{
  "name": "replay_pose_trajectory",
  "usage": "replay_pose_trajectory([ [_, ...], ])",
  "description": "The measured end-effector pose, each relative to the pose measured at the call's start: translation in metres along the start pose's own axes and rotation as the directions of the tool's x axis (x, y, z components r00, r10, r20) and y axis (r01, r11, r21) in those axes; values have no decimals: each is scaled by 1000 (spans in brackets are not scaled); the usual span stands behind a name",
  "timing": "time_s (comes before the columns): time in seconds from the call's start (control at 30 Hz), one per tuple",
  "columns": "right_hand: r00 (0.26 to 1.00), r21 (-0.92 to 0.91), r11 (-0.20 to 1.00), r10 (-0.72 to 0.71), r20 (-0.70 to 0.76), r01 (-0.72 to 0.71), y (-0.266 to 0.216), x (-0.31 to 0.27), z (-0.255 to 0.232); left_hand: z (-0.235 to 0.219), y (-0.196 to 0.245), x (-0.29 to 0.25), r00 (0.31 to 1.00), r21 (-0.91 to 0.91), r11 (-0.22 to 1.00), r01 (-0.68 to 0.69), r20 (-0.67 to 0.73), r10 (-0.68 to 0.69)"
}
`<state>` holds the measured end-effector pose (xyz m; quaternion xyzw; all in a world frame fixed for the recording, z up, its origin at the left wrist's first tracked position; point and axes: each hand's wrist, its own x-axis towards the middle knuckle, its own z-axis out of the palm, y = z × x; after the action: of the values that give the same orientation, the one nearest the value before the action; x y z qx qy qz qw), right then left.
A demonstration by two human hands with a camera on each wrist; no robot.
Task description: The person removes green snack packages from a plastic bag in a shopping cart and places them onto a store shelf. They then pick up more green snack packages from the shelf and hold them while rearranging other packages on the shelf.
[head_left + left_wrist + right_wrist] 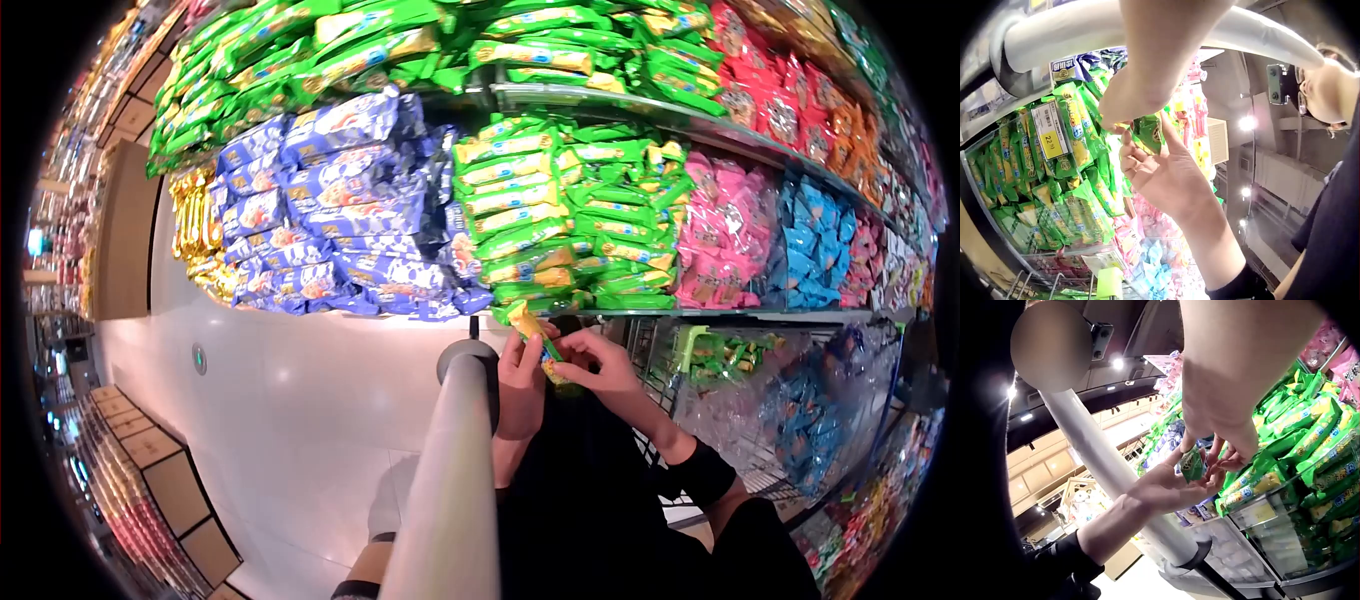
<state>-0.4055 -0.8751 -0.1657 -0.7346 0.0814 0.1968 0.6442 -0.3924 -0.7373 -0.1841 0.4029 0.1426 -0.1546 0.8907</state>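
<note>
Hands meet just below the near edge of the shelf (700, 314), in front of the stacked green packets (560, 215). Left hand (522, 378) and right hand (592, 362) both pinch one small green and yellow snack packet (535, 335) between fingertips; in the left wrist view the packet (1149, 133) sits between thumb and fingers of both hands, tilted. Neither hand is free.

Packet looks light, soft and crinkly: thin glossy film, likely slippery, contents probably brittle, so a firm squeeze could crush it. Best hold, by my judgement, is at the flat sealed ends or along the edges, not across the middle.

Grey bar (455, 470) runs from near up toward the hands, just left of them. Blue packets (340, 200) lie left of the green stack, pink packets (720, 235) right.
</note>
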Motion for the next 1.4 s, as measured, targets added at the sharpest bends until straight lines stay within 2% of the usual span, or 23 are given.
replay_pose_trajectory([
  [0.07,998,255,965,-50,-25,55,4,0,1,4,-3,-2,998,51,997,64,10,-65],
  [0.13,999,258,965,-49,-15,51,9,-1,-3,12,-4,-5,991,132,983,128,21,-132],
  [0.23,998,261,963,-64,3,62,15,-6,-14,25,-9,-5,980,136,973,187,42,-195],
  [0.3,999,372,928,30,-46,-11,12,-11,-24,30,-15,-5,969,152,962,226,66,-238],
  [0.33,992,464,886,33,-121,27,20,-13,-29,36,-18,-3,977,264,950,165,86,-194],
  [0.37,983,527,840,-35,-179,126,24,-12,-36,41,-22,-3,982,370,924,100,111,-151],
  [0.43,967,540,832,21,-252,123,31,-17,-53,39,-36,-1,977,344,931,119,126,-171],
  [0.5,960,508,853,30,-277,120,30,-22,-66,41,-40,0,946,246,934,259,132,-297],
  [0.6,884,605,778,150,-443,171,31,-22,-83,44,-46,5,958,354,919,174,155,-241],
  [0.63,887,611,774,155,-434,164,32,-20,-88,43,-49,7,960,357,917,176,144,-240],
  [0.73,852,545,820,149,-502,178,53,-15,-109,43,-57,15,975,392,912,124,121,-185],
  [0.8,850,521,835,136,-509,178,67,-9,-117,46,-64,20,993,371,922,109,9,-121],
  [0.93,844,413,901,113,-524,135,77,-4,-124,38,-83,34,989,435,893,113,33,-141],
  [1.0,847,338,936,102,-522,96,86,-3,-125,44,-93,38,1000,435,901,14,-7,-13],
  [1.03,839,297,950,86,-538,93,92,-2,-125,46,-98,39,1000,434,901,17,-8,-15],
  [1.1,831,253,964,71,-552,86,97,-1,-126,48,-107,41,988,533,840,-101,-46,148],
  [1.17,767,-3,1000,-6,-641,5,97,2,-126,49,-110,41,989,600,797,-73,-60,135],
  [1.2,769,-3,1000,-4,-639,3,93,3,-125,49,-111,42,989,664,747,-46,-74,126],
  [1.23,746,-153,988,-98,-658,-6,87,4,-125,49,-113,43,989,664,747,-43,-78,126],
  [1.27,724,-300,954,-194,-662,-18,81,5,-124,48,-115,46,983,730,681,-58,-76,166],
  [1.3,727,-299,954,-192,-659,-19,78,7,-123,48,-117,49,976,790,609,-70,-71,204],
  [1.37,736,-529,848,-364,-571,9,73,11,-121,50,-118,52,975,804,592,-58,-82,208],
  [1.4,749,-526,849,-376,-545,43,68,13,-118,51,-117,54,973,817,574,-51,-88,211],
])
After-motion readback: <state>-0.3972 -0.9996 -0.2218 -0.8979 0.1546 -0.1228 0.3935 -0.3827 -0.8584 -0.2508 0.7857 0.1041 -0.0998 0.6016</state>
